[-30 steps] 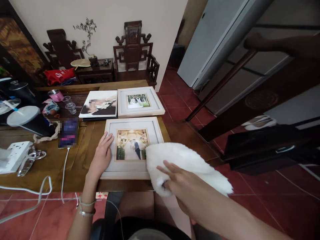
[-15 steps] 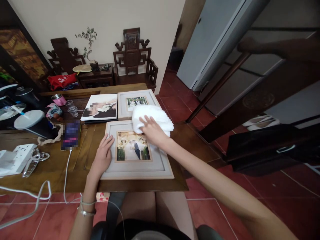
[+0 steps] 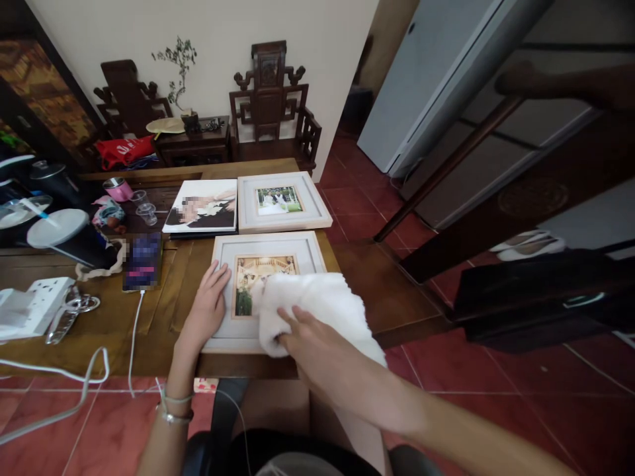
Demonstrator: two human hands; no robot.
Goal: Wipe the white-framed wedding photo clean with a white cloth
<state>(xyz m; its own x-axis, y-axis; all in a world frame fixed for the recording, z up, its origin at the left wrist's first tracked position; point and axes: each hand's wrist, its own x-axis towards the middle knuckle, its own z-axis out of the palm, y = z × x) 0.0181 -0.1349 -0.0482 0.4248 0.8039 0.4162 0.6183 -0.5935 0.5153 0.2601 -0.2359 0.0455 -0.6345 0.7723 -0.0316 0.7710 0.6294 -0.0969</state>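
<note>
Wooden table (image 3: 163,311): carries everything; its left part is crowded with a power strip (image 3: 30,307) and a phone (image 3: 143,261) on a cable (image 3: 133,337), well apart from the work.
Left hand (image 3: 206,311): flat on the left border of the picture frame, fingers straight and close together, thumb a little apart. It looks like the anchor, and firm downward weight there should stop the frame from sliding.
Picture frame (image 3: 268,246): face up at the table's near edge, directly in front of the person. Its right and lower parts are under the cloth.
White cloth (image 3: 317,301): fluffy, bunched over the photo and the frame's lower right, trailing past the table's edge. Gathering the loose tail would probably give a cleaner pass.
Right hand (image 3: 310,344): lies on the cloth, fingers (image 3: 286,318) long and loosely spread, tips sunk in the pile; whether the thumb grips underneath is hidden. Light, even pressure suits glass best.
Far frame (image 3: 280,201) and print (image 3: 203,205): just behind; strokes are best stopped short of them.
</note>
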